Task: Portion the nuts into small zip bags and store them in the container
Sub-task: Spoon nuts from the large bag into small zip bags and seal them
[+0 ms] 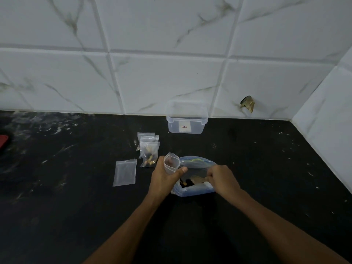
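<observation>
While the left hand grips a small zip bag upright with its mouth propped open, the right hand is down in the big nut bag right next to it, fingers curled in; can't tell if it's actually got nuts pinched yet, since the fingertips are hidden by the plastic.

Only one camera, a head view, so from where I'm standing: big bag sits dead centre on the black counter; at about 11 o'clock from it there's a little stack of filled bags; at 9 o'clock, a bit apart, one empty bag lying flat; the clear container is at 12 o'clock against the tiled wall, lid off, looks like nothing in it yet.

If you ask me the trick here is keeping that small mouth wide and right over the big bag, so anything dropped falls back in; take a modest pinch, not a fistful, or the zip won't close.

Pose-wise: both forearms come in from 6 o'clock, angled toward each other; left thumb lies across the front of the small bag, fingers wrapped behind; right wrist bent down, knuckles up.
</observation>
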